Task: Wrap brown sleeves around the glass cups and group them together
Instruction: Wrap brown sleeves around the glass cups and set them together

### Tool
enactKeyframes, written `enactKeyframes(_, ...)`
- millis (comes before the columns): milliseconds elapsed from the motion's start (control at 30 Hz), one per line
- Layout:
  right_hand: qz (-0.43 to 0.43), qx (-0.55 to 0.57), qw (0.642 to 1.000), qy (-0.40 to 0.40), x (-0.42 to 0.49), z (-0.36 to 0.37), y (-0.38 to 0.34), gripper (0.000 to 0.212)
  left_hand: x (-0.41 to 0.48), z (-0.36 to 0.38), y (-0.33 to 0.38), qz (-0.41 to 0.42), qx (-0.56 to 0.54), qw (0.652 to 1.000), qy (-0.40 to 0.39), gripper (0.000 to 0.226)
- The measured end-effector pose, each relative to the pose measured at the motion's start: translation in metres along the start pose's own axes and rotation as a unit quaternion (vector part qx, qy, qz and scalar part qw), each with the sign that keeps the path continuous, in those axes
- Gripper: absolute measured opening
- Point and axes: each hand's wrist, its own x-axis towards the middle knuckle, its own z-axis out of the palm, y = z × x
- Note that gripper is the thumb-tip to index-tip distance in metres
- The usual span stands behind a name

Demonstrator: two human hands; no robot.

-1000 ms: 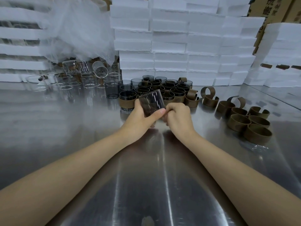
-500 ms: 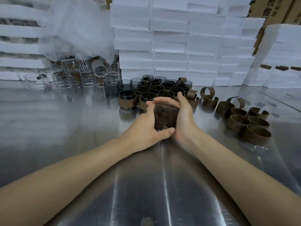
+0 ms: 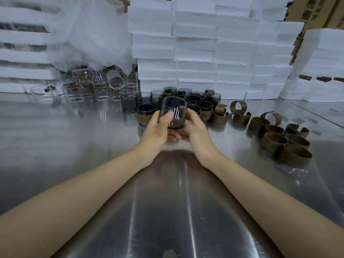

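I hold one smoky grey glass cup (image 3: 175, 110) upright just above the steel table (image 3: 93, 146). My left hand (image 3: 157, 130) grips its left side with the thumb pressed on the front. My right hand (image 3: 194, 129) cups its right side and base. I cannot tell whether a sleeve is on it. Right behind it stands a cluster of dark cups wearing brown sleeves (image 3: 202, 107). Loose brown sleeves (image 3: 287, 141), curled into rings, lie on the table to the right.
Bare smoky cups (image 3: 128, 106) stand left of the cluster, with clear glasses (image 3: 100, 89) farther back left under crumpled plastic film (image 3: 89, 34). Stacks of white foam boxes (image 3: 195, 53) wall off the back. Cardboard cartons (image 3: 316, 13) show at top right.
The cup was tilted in my left hand, then came down upright between both hands. Now it is lifted a little higher, still held by both.
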Motion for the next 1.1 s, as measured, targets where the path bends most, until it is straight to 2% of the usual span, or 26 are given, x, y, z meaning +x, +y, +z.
enactKeyframes(67,-0.016,-0.014,0.999,-0.026,-0.002,-0.003,-0.001,0.061,-0.004,-0.004,0.001,-0.002,0.046,0.999,-0.008,0.037)
enactKeyframes(133,-0.034,-0.043,0.998,-0.038,-0.003,-0.004,0.001,0.062,-0.007,-0.008,0.003,-0.009,0.113,0.993,-0.020,0.044)
enactKeyframes(200,-0.052,-0.071,0.996,-0.013,-0.003,-0.005,0.003,0.063,-0.010,-0.009,0.004,0.033,0.221,0.975,-0.010,0.044)
enactKeyframes(267,-0.077,-0.097,0.991,0.048,0.001,-0.009,0.007,0.064,-0.011,-0.010,0.002,0.123,0.370,0.920,0.042,0.046)
enactKeyframes(333,-0.099,-0.140,0.979,0.112,0.005,-0.014,0.010,0.061,-0.014,-0.008,0.005,0.235,0.490,0.837,0.062,0.060)
enactKeyframes(400,-0.086,-0.163,0.974,0.132,0.008,-0.016,0.011,0.050,-0.017,-0.003,0.006,0.311,0.565,0.764,-0.006,0.064)
enactKeyframes(467,-0.079,-0.187,0.973,0.108,0.007,-0.015,0.013,0.040,-0.021,0.004,0.006,0.293,0.596,0.744,-0.072,0.066)
enactKeyframes(533,-0.087,-0.215,0.969,0.085,0.007,-0.015,0.015,0.036,-0.024,0.008,0.005,0.261,0.605,0.748,-0.084,0.068)
enactKeyframes(600,-0.100,-0.248,0.961,0.069,0.007,-0.015,0.015,0.035,-0.026,0.007,0.003,0.251,0.614,0.746,-0.066,0.070)
enactKeyframes(667,-0.122,-0.288,0.949,0.028,0.004,-0.015,0.014,0.035,-0.026,0.005,0.003,0.243,0.605,0.758,-0.034,0.073)
enactKeyframes(800,-0.148,-0.324,0.934,-0.028,-0.001,-0.016,0.013,0.039,-0.025,0.005,0.003,0.210,0.555,0.805,0.008,0.083)
enactKeyframes(900,-0.130,-0.307,0.941,-0.049,0.000,-0.014,0.012,0.043,-0.019,0.001,0.007,0.150,0.496,0.854,0.050,0.083)
enactKeyframes(967,-0.108,-0.295,0.947,-0.061,0.000,-0.012,0.012,0.049,-0.016,-0.002,0.010,0.104,0.473,0.872,0.074,0.081)
enactKeyframes(1100,-0.077,-0.256,0.961,-0.069,0.000,-0.013,0.013,0.052,-0.008,-0.008,0.013,0.013,0.328,0.944,0.043,0.072)
